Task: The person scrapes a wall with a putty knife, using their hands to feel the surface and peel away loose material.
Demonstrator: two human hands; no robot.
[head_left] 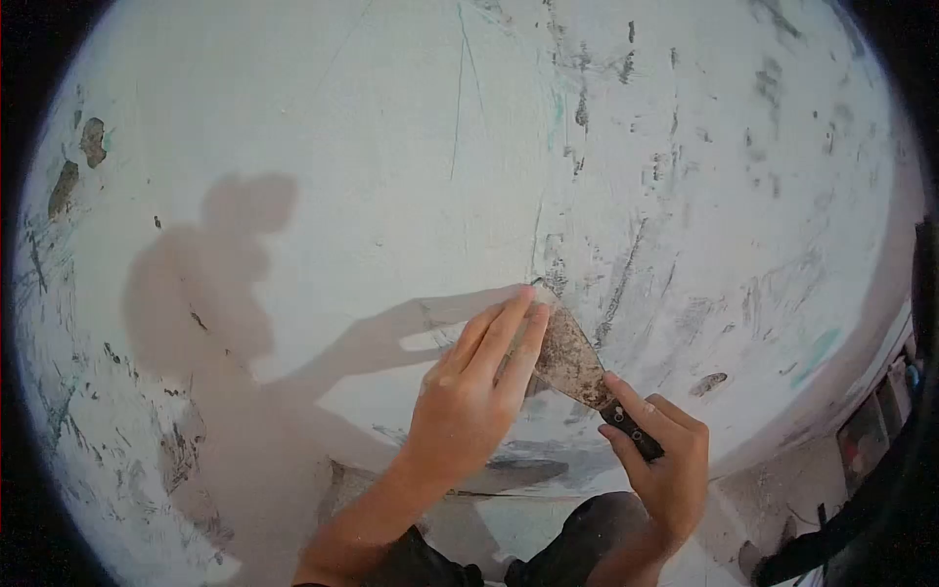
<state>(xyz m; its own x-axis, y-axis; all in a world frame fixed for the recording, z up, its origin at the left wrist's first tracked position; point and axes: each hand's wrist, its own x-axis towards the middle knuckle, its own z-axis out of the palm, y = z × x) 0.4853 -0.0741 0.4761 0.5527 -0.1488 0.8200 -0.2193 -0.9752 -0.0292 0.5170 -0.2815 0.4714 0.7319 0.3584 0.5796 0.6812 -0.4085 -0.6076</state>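
Observation:
My right hand (668,460) is closed around the black handle of a putty knife (572,357), with thumb and forefinger near where the handle meets the blade. The wide metal blade is stained and points up and left, lying close against a white wall (372,235). My left hand (474,386) has its fingers stretched out, fingertips right at the blade's upper left end, and partly covers that side of the blade. Dark scuffs and thin scratches mark the wall around the blade.
Patches of bare, chipped surface (93,142) show at the wall's far left. My shadow (210,284) falls on the wall. Below are my dark-clothed knees (606,528) and the floor (773,489). Dark items (871,421) stand at the right edge.

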